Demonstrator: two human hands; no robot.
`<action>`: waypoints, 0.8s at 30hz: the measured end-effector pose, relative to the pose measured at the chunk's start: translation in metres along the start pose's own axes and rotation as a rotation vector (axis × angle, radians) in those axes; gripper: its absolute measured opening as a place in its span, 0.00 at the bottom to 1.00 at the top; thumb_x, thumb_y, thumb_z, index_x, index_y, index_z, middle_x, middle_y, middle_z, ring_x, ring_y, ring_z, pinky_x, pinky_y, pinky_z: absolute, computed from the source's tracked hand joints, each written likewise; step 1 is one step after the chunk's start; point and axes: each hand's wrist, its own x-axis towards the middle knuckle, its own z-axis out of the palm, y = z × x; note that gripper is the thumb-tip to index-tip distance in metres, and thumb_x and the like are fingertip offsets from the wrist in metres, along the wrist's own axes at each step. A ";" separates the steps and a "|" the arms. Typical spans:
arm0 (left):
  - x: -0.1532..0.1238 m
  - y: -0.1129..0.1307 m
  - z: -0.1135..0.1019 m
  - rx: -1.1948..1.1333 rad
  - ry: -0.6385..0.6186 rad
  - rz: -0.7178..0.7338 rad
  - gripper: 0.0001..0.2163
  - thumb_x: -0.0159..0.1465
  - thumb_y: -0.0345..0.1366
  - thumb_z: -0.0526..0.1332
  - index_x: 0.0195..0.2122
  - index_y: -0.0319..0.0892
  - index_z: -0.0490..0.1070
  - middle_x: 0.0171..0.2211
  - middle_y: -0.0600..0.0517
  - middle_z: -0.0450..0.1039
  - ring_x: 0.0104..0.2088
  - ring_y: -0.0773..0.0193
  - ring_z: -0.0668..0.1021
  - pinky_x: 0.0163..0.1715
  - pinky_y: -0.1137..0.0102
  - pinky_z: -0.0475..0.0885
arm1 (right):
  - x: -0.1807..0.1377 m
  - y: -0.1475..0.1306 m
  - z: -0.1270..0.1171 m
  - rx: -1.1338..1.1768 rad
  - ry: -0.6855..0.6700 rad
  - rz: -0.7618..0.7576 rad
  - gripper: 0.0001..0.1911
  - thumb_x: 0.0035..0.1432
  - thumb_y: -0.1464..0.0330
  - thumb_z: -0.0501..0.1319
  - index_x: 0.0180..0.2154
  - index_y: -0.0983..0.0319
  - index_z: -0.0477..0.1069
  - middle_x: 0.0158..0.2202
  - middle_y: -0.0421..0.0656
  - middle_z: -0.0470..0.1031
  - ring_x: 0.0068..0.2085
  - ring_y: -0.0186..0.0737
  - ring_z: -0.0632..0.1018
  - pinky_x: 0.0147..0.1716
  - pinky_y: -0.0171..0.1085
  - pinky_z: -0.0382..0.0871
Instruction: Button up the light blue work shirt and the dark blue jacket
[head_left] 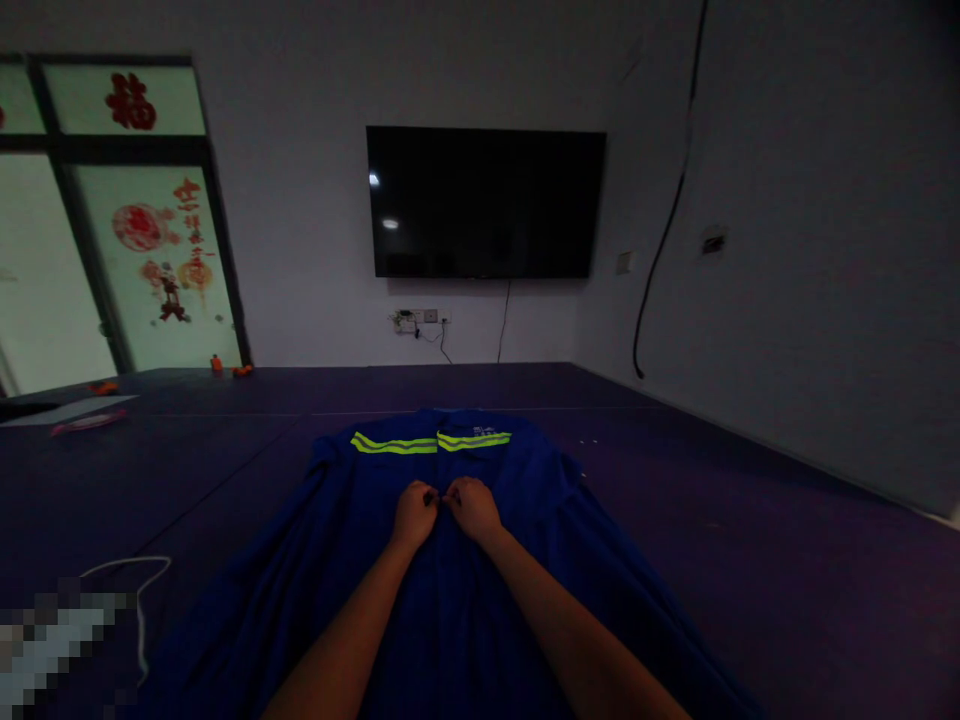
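A blue work jacket (360, 560) with two yellow-green reflective stripes (431, 443) lies spread flat on a dark purple surface (750, 540). Both of my forearms reach out over it. My left hand (414, 512) and my right hand (472, 505) meet at the jacket's centre front, just below the stripes. Each hand is closed in a pinch on the fabric edge there. What sits between the fingertips is too small and dark to make out.
A white cord (139, 590) lies on the surface at the left. Pink and white items (86, 418) lie at the far left. A black television (485, 202) hangs on the back wall, a window (112, 230) with red decorations is at the left.
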 end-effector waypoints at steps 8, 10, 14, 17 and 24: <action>0.002 0.002 0.000 0.025 0.022 -0.015 0.07 0.53 0.23 0.57 0.24 0.38 0.73 0.27 0.51 0.72 0.30 0.68 0.73 0.33 0.73 0.65 | 0.001 -0.001 0.002 -0.048 -0.008 0.016 0.10 0.56 0.67 0.53 0.36 0.60 0.73 0.38 0.44 0.75 0.43 0.40 0.72 0.40 0.34 0.59; 0.002 0.002 0.000 0.027 0.030 -0.017 0.07 0.53 0.24 0.57 0.24 0.38 0.74 0.27 0.51 0.72 0.30 0.68 0.73 0.32 0.74 0.65 | 0.000 -0.002 0.001 -0.056 -0.001 0.020 0.10 0.56 0.66 0.54 0.36 0.60 0.72 0.38 0.44 0.75 0.43 0.40 0.72 0.40 0.35 0.59; 0.002 0.002 0.000 0.023 0.044 -0.020 0.07 0.53 0.24 0.57 0.25 0.38 0.74 0.27 0.51 0.73 0.29 0.68 0.73 0.31 0.74 0.65 | -0.001 -0.004 -0.001 -0.070 0.010 0.027 0.10 0.56 0.66 0.54 0.36 0.60 0.72 0.38 0.45 0.75 0.42 0.40 0.73 0.40 0.35 0.59; 0.003 0.003 0.001 0.017 0.051 -0.026 0.07 0.53 0.24 0.57 0.24 0.38 0.74 0.27 0.51 0.74 0.30 0.68 0.74 0.32 0.74 0.66 | -0.002 -0.005 -0.002 -0.078 0.013 0.027 0.10 0.56 0.66 0.54 0.35 0.61 0.72 0.38 0.45 0.75 0.42 0.40 0.73 0.39 0.35 0.59; 0.006 0.001 0.003 -0.004 0.055 -0.051 0.06 0.53 0.25 0.58 0.24 0.37 0.74 0.27 0.50 0.74 0.30 0.67 0.74 0.32 0.75 0.66 | -0.003 -0.005 -0.005 -0.066 0.013 0.014 0.10 0.56 0.66 0.53 0.35 0.61 0.72 0.38 0.45 0.75 0.42 0.40 0.73 0.38 0.35 0.59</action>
